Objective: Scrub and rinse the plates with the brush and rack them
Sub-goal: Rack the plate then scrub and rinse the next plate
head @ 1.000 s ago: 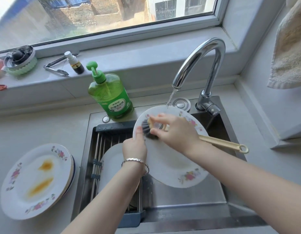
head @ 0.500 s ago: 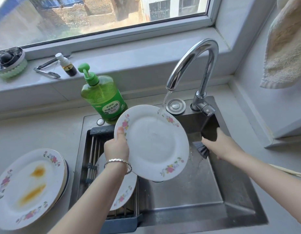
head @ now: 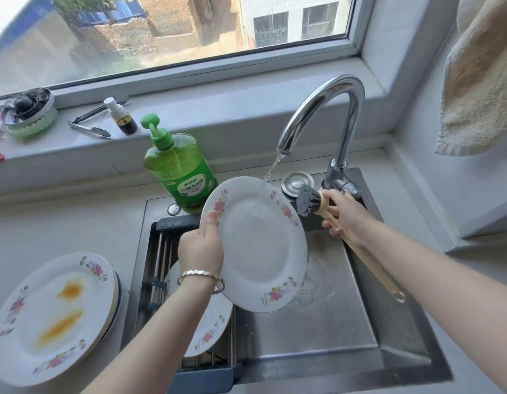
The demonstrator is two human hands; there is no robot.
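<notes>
Your left hand grips the left rim of a flowered plate, thumb on its face, and holds it tilted over the sink in the middle of the frame. Your right hand is curled round the pale handle of the brush, right of centre. Its grey bristles sit just beside the plate's upper right rim, and you cannot tell whether they touch.

Across the top of the frame runs a window. Below it the steel sink fills the lower middle, with wet splashes on its floor under the plate. A beige towel hangs at the upper right. At the lower left, a stack of plates rests on the counter, the top one smeared with orange. The curved tap stands at the back of the sink, and its water falls onto the held plate's upper rim. A rack of metal rods spans the sink's left side, and one flowered plate in the rack lies partly under your left wrist. A green soap bottle stands just behind the sink. Along the sill at the upper left lie a round green-rimmed dish, tongs and a small dark bottle. A silver bracelet circles your left wrist.
</notes>
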